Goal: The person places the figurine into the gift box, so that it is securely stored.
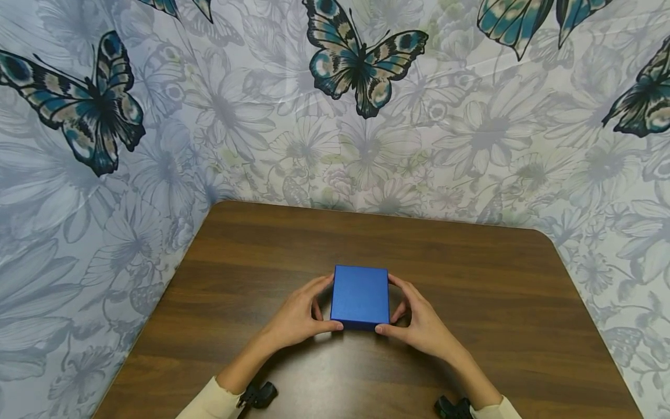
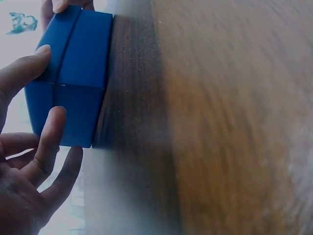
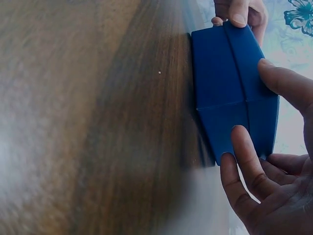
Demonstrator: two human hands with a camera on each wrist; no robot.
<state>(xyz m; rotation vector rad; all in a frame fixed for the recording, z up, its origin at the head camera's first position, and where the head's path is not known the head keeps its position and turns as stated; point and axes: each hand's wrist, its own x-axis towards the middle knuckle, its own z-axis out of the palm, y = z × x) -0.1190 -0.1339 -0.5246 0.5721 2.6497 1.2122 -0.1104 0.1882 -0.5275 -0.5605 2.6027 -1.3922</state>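
A square blue box [image 1: 360, 294] sits at the middle of the wooden table, its plain top facing up. Around its sides runs a seam between lid [image 2: 61, 41] and base [image 3: 215, 63], and the lid is on. My left hand [image 1: 295, 317] grips the box from its left side, thumb on the near face by the corner. From the opposite side my right hand [image 1: 425, 325] holds it in the same way, its thumb [image 3: 281, 81] on the lid part of the near face. Some fingertips of both hands touch the box's sides.
The brown wooden table [image 1: 251, 244] has rounded far corners. Behind and beside it hangs a pale floral cloth [image 1: 220, 134] with large teal butterflies [image 1: 361, 61]. Black wrist devices [image 1: 259, 396] sit at both cream sleeves [image 1: 211, 401].
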